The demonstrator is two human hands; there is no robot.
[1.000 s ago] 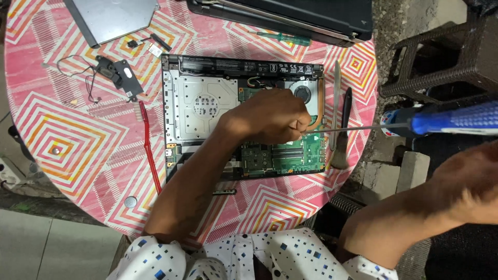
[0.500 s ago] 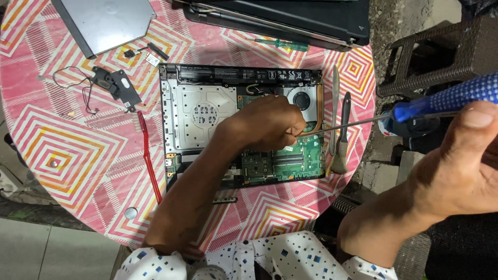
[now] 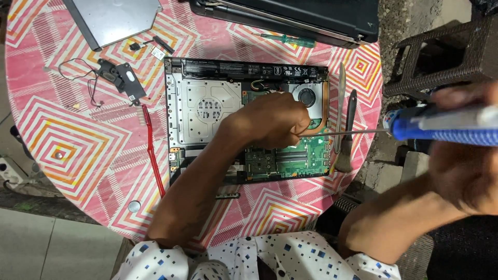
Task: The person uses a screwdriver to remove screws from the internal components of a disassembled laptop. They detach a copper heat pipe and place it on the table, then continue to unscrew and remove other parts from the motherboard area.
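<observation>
My left hand (image 3: 277,120) rests on the opened laptop chassis (image 3: 207,111), fingers curled and pinching at the tip of the screwdriver (image 3: 441,127) where it meets the green circuit board (image 3: 290,161), just below the round black fan (image 3: 307,97). My right hand (image 3: 467,166) is wrapped tight around the screwdriver's blue-and-white plastic handle, the thin steel shaft running level across to my left fingers (the handle is blurred, close to the camera). Half a second ago that handle sat higher and tilted; now it lies nearly flat and fills more of the view, while my left hand has stayed put on the board.

The chassis holds a dull silver metal plate with a perforated circle, plus the board and fan. It lies on a round bench (image 3: 67,140) covered in pink cloth with nested diamond patterns. Beside the chassis lie a thin red pry tool (image 3: 151,150), a small black speaker part with wires (image 3: 122,80), and a green-handled screwdriver (image 3: 290,39).
</observation>
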